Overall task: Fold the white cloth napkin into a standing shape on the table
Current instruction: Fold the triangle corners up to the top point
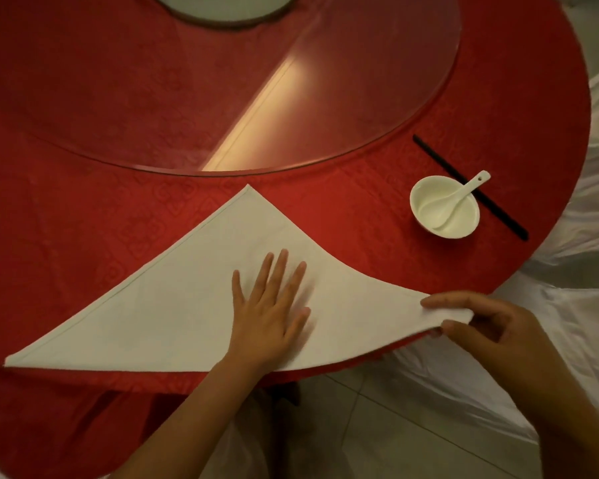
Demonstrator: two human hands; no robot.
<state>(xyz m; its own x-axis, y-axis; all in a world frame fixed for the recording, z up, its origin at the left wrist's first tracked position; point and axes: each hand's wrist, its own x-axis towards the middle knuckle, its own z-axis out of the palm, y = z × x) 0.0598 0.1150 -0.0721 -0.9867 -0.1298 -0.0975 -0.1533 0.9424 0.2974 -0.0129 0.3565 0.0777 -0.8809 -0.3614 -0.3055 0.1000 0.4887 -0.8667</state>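
The white cloth napkin (173,305) lies folded into a flat triangle on the red tablecloth (83,209), its long edge along the table's near rim and its apex pointing away. My left hand (270,305) presses flat on the napkin's middle, fingers straight and spread. My right hand (478,323) pinches the napkin's right corner between thumb and fingers, at the table's edge. The left corner lies free near the rim.
A white bowl (457,226) holding a white ceramic spoon (464,191) stands at the right, with black chopsticks (498,212) behind it. A round glass turntable (222,98) covers the table's centre. White-draped chairs (567,340) stand to the right of the table.
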